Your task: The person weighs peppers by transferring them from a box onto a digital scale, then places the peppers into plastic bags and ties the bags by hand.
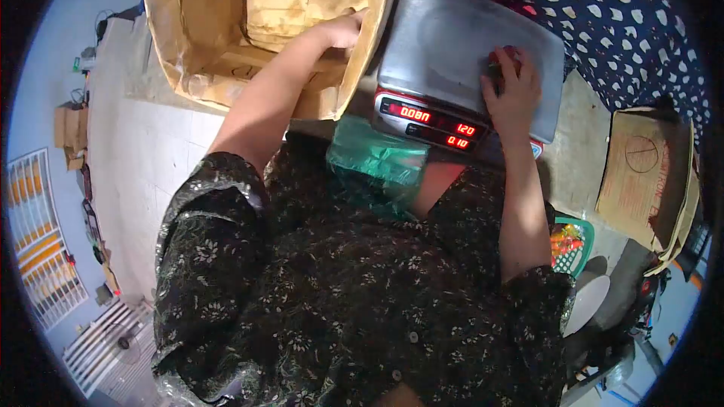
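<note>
My left hand reaches inside a large open cardboard box, close to its right wall. The rim hides most of its fingers, so their hold cannot be made out. My right hand is on the metal pan of a digital scale, its fingers curled over a small dark red thing whose kind is mostly covered. Red digits glow on the scale's front display. A green plastic bag lies on my lap, just below the scale.
Dark cloth with white cat shapes spreads beyond the scale. At the right are a smaller open cardboard box, a green basket with colourful packets, and a white bowl-like thing. Pale tiled floor lies to the left.
</note>
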